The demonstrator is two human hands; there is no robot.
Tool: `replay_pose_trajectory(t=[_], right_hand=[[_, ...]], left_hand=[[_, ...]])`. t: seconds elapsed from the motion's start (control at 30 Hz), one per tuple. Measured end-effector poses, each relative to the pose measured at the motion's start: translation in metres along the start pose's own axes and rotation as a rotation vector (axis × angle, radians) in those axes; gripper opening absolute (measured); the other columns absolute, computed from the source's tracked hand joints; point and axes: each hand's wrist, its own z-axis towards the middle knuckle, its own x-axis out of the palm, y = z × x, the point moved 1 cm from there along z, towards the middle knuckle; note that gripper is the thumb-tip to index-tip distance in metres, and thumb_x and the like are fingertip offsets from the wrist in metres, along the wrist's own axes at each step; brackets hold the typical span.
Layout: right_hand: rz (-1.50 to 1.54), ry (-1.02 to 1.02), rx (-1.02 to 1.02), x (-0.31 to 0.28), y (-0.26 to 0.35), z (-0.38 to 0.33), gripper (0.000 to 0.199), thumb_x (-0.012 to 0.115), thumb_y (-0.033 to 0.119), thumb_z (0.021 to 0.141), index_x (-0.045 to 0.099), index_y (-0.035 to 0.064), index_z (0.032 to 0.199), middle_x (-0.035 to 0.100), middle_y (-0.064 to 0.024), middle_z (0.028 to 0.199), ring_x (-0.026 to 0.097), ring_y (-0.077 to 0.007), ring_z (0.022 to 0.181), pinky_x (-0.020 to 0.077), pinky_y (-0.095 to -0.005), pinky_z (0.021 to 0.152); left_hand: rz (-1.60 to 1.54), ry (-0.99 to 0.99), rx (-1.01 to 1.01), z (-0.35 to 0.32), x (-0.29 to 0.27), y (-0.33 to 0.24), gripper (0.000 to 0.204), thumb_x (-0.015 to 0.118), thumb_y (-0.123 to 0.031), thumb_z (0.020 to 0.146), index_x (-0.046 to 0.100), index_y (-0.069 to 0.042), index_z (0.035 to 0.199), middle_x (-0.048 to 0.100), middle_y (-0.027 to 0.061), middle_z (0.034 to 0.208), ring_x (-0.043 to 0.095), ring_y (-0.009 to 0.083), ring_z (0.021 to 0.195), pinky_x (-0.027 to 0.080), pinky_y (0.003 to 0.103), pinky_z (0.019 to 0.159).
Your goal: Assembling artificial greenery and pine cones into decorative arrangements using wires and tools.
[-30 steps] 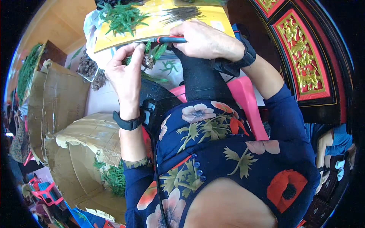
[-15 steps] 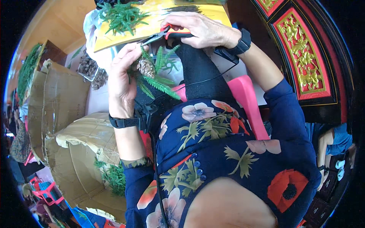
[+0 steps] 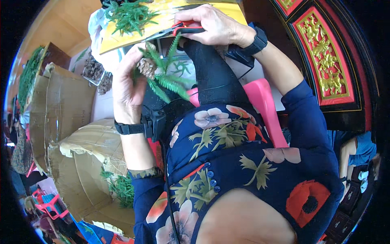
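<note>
A pine-cone sprig [image 3: 156, 75] is being pinched in the left hand [image 3: 128, 87], its long axis running ten to four. Red-handled pliers [image 3: 178, 29], just at one o'clock, are being clasped by the right hand [image 3: 215, 26].

The right hand [image 3: 215, 26] covers most of the pliers' red handles [image 3: 183, 27]; the yellow board [image 3: 162, 18] runs off the top edge.
</note>
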Motion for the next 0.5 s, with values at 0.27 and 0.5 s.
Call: replay_pose_trajectory(t=[0.27, 0.5], right_hand=[[-0.229, -0.067, 0.221, 0.01, 0.006, -0.015, 0.027, 0.062, 0.022, 0.076, 0.06, 0.0038, 0.096, 0.061, -0.0153, 0.082, 0.058, -0.028, 0.076, 0.0449, -0.0352, 0.073], [-0.026, 0.058, 0.503, 0.015, 0.014, -0.013, 0.033, 0.06, 0.029, 0.08, 0.061, 0.0072, 0.104, 0.063, -0.0138, 0.084, 0.057, -0.0244, 0.074, 0.0443, -0.0328, 0.072]], left_hand=[[0.633, -0.157, 0.163, 0.007, 0.001, 0.01, 0.022, 0.062, -0.013, 0.079, 0.061, 0.0, 0.097, 0.062, 0.0017, 0.084, 0.056, 0.0111, 0.077, 0.043, 0.025, 0.071], [1.176, -0.305, 0.639, 0.007, 0.007, 0.016, 0.017, 0.06, -0.013, 0.082, 0.063, -0.001, 0.094, 0.059, -0.0012, 0.077, 0.051, 0.0055, 0.069, 0.042, 0.021, 0.063]])
